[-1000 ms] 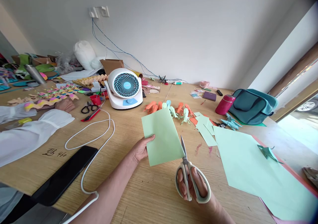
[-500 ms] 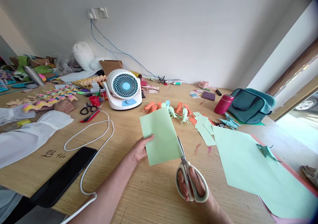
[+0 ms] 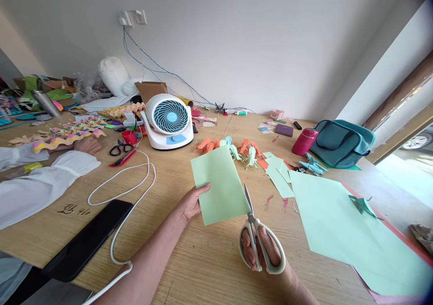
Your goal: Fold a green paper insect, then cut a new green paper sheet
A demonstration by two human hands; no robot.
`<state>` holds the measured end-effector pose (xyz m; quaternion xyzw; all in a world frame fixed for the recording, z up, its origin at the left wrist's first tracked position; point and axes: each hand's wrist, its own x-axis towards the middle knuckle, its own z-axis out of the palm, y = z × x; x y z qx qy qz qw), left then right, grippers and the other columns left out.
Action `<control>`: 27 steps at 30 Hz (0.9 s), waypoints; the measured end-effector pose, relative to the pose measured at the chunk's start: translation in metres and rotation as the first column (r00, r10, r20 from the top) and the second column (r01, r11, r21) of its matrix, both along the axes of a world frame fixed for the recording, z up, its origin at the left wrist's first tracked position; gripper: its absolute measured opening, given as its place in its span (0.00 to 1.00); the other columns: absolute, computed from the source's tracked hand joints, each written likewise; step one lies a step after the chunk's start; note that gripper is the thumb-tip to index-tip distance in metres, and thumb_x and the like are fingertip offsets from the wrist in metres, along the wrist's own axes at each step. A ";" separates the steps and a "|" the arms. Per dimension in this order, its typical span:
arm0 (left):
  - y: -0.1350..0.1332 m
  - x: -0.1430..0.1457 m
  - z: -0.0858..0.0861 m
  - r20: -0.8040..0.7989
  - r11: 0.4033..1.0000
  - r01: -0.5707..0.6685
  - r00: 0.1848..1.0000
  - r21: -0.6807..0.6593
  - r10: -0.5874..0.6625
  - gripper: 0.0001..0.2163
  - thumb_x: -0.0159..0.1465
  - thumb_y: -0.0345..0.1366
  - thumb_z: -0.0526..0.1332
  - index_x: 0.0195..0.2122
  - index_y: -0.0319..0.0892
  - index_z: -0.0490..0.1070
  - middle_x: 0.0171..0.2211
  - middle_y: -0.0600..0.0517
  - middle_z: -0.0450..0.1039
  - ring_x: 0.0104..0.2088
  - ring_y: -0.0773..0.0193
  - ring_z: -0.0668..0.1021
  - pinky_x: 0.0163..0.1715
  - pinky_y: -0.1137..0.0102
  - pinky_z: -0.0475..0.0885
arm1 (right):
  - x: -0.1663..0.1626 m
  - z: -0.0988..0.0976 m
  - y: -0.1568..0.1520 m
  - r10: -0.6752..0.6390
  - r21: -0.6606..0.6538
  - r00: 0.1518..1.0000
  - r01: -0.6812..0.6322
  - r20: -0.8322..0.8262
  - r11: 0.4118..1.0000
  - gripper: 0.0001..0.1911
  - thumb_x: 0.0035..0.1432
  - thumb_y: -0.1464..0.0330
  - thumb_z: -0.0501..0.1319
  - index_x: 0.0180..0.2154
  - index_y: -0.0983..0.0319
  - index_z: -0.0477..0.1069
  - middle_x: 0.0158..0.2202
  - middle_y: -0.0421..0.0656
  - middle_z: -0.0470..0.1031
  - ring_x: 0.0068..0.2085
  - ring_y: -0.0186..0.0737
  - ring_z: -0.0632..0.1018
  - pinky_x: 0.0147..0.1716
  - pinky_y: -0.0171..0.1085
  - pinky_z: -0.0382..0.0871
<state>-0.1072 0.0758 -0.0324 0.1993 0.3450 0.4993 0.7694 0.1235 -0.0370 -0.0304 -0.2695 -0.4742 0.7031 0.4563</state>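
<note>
A sheet of light green paper (image 3: 221, 187) is pinched at its left edge by my left hand (image 3: 193, 201), thumb on top and fingers underneath. My right hand (image 3: 262, 248) is inside the handles of cream-handled scissors (image 3: 251, 219), whose blades stand slightly apart at the sheet's lower right edge. Beyond the sheet lie folded orange (image 3: 243, 147) and pale green paper figures (image 3: 251, 157). To the right are smaller green paper pieces (image 3: 280, 174) and a large pale green sheet (image 3: 338, 233), with a folded teal figure (image 3: 364, 205) on it.
A white fan (image 3: 169, 121) stands at the back. On the left lie a black phone (image 3: 88, 239), a white cable (image 3: 149, 174), a red cutter (image 3: 122, 158) and another person's white sleeves (image 3: 50, 178). A pink bottle (image 3: 305, 141) and teal bag (image 3: 341, 143) stand at the right.
The scissor handles have spread a little and the blades have parted slightly at the paper's edge. My left hand and the sheet have hardly moved.
</note>
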 end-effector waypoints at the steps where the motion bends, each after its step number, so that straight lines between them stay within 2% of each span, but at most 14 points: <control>1: 0.000 0.000 0.000 0.002 1.000 0.002 1.000 0.003 -0.002 0.16 0.58 0.32 0.67 0.48 0.35 0.75 0.47 0.40 0.79 0.53 0.48 0.77 0.57 0.57 0.69 | 0.000 0.000 0.000 -0.006 -0.003 1.000 0.006 0.001 1.000 0.25 0.67 0.50 0.47 0.33 0.61 0.69 0.19 0.39 0.64 0.18 0.32 0.62 0.18 0.35 0.52; 10: -0.002 0.000 0.004 -0.013 1.000 0.006 1.000 0.017 -0.006 0.17 0.59 0.32 0.67 0.49 0.34 0.74 0.49 0.39 0.77 0.55 0.48 0.76 0.57 0.58 0.69 | 0.000 0.000 0.000 -0.020 -0.007 1.000 0.020 0.022 1.000 0.25 0.66 0.49 0.47 0.31 0.60 0.69 0.18 0.38 0.61 0.17 0.32 0.59 0.16 0.36 0.50; 14: -0.002 0.000 0.003 -0.015 0.999 0.008 1.000 0.033 -0.008 0.17 0.59 0.32 0.67 0.50 0.35 0.74 0.48 0.40 0.78 0.52 0.49 0.78 0.55 0.58 0.70 | 0.000 -0.003 -0.001 -0.031 0.003 0.999 0.031 0.025 1.000 0.25 0.67 0.49 0.47 0.31 0.60 0.68 0.18 0.38 0.62 0.17 0.32 0.60 0.17 0.35 0.50; 21: -0.002 -0.002 0.007 -0.045 0.998 -0.027 0.999 0.063 0.030 0.15 0.58 0.31 0.68 0.47 0.35 0.75 0.45 0.42 0.80 0.48 0.50 0.80 0.53 0.59 0.72 | 0.000 0.003 -0.004 0.004 0.005 1.000 -0.004 0.016 1.000 0.23 0.66 0.49 0.49 0.37 0.61 0.69 0.24 0.42 0.69 0.22 0.35 0.67 0.24 0.37 0.61; 24: -0.003 -0.004 0.010 -0.064 0.996 -0.032 0.997 0.088 0.037 0.14 0.58 0.31 0.68 0.46 0.36 0.76 0.45 0.43 0.80 0.49 0.50 0.79 0.54 0.59 0.72 | -0.001 0.007 -0.004 0.024 0.012 1.000 -0.024 0.015 1.000 0.22 0.67 0.50 0.49 0.39 0.62 0.69 0.25 0.42 0.69 0.24 0.36 0.67 0.25 0.37 0.62; 27: -0.003 -0.004 0.009 -0.069 0.996 -0.021 0.997 0.090 0.028 0.14 0.58 0.31 0.68 0.46 0.36 0.76 0.46 0.43 0.80 0.51 0.49 0.78 0.55 0.58 0.71 | -0.002 0.009 -0.003 0.021 0.033 1.000 -0.022 0.017 0.999 0.24 0.67 0.49 0.49 0.37 0.62 0.69 0.25 0.42 0.68 0.24 0.36 0.67 0.25 0.37 0.61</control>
